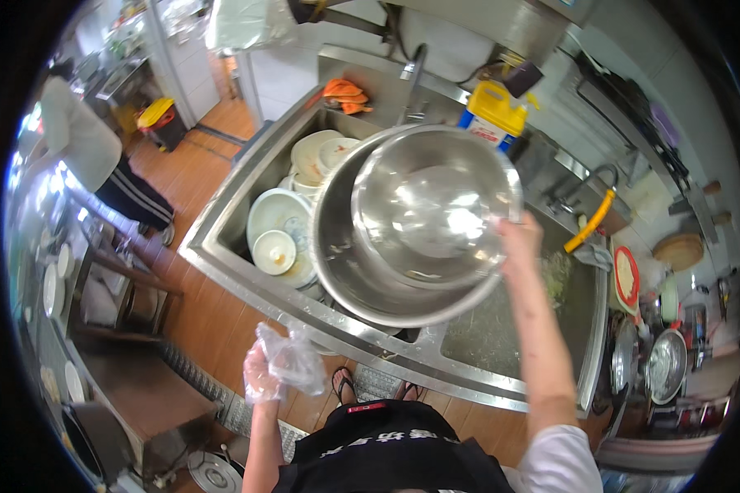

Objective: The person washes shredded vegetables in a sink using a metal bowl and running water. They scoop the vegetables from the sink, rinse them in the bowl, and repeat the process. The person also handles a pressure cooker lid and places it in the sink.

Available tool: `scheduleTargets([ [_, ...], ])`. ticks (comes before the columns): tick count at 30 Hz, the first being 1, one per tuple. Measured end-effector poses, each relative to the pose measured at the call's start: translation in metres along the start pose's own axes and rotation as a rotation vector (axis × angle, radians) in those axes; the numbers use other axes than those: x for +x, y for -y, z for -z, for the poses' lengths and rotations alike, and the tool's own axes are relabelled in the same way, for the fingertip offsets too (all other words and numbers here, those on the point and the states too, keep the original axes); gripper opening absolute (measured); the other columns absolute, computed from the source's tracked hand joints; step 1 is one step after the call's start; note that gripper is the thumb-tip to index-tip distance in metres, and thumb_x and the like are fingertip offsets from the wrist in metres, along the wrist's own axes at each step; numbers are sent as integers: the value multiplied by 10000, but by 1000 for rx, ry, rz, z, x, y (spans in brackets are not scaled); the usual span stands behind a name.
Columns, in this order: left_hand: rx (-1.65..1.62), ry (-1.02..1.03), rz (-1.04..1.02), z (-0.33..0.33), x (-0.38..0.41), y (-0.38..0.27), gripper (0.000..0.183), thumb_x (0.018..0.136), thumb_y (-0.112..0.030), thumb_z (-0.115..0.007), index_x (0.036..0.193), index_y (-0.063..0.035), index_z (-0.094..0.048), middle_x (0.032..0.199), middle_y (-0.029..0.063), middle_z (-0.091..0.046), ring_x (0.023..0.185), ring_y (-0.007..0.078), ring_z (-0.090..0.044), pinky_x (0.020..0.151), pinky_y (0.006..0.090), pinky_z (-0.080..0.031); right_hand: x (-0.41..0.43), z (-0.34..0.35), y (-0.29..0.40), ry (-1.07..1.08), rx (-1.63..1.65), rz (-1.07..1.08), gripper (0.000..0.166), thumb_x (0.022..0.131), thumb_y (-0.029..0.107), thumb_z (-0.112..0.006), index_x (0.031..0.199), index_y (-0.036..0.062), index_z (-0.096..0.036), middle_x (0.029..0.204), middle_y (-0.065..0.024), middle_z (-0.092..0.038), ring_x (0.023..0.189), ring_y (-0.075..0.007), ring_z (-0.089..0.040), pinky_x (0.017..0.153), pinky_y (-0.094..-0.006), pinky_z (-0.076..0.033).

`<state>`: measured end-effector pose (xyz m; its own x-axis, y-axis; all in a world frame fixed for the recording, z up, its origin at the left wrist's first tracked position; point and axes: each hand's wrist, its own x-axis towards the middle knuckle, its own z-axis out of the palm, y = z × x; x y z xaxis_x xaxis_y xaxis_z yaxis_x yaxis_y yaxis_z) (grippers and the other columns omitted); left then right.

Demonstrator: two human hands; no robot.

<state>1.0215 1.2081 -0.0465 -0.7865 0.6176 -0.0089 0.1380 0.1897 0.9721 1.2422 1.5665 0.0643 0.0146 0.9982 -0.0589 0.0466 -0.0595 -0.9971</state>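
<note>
My right hand [521, 240] grips the right rim of a shiny stainless steel bowl [431, 203]. That bowl is tilted over a larger steel basin [345, 271], which rests across the middle of the double sink [370, 357]. A clear plastic glove appears to cover my left hand [262, 373], held low in front of the sink. Crumpled clear plastic [296, 360] bunches at its fingers; whether it is a second glove or a bag, I cannot tell. Used plates and a small white bowl [274, 251] are stacked in the left sink compartment.
Water with greenish scraps [555, 280] lies in the right compartment. Behind the basin stand a faucet [410, 74], a yellow detergent jug [496, 111] and an orange cloth [345, 95]. Another person [92, 142] stands at far left. A wooden-topped bench [129, 382] is at lower left.
</note>
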Motion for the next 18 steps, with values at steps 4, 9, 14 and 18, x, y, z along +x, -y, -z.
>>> scheduleTargets([
  [4, 22, 11, 53, 9, -4, 0, 151, 719, -168, -633, 759, -30, -584, 669, 10, -590, 594, 109, -535, 542, 274, -437, 17, -30, -85, 11, -61, 134, 349, 628, -8, -570, 971, -3, -508, 835, -82, -566, 718, -165, -547, 619, -300, -446],
  [9, -151, 115, 154, -15, -6, 8, 205, 769, -221, -650, 822, -38, -574, 717, 1, -594, 624, 75, -529, 542, 232, -434, 6, -48, -137, 25, -292, 286, 813, 706, 127, -609, 1368, 58, -142, 1181, -176, -450, 992, -242, -499, 825, -337, -428],
  [14, 25, 153, 125, -52, -10, -12, 232, 781, -222, -631, 877, -19, -572, 743, 8, -586, 645, 82, -533, 539, 223, -430, -1, 30, -139, 270, -45, -196, 607, 841, 278, -554, 1351, 110, -272, 1030, -96, -559, 753, -150, -561, 569, -249, -460],
  [18, -134, 13, 240, -67, -34, 7, 228, 790, -198, -590, 904, -1, -571, 753, 30, -605, 666, 114, -559, 577, 250, -460, 43, 171, -292, -162, -1030, 189, 399, 779, 275, -548, 1131, 88, -541, 1140, -213, -503, 1045, -374, -476, 855, -450, -400],
])
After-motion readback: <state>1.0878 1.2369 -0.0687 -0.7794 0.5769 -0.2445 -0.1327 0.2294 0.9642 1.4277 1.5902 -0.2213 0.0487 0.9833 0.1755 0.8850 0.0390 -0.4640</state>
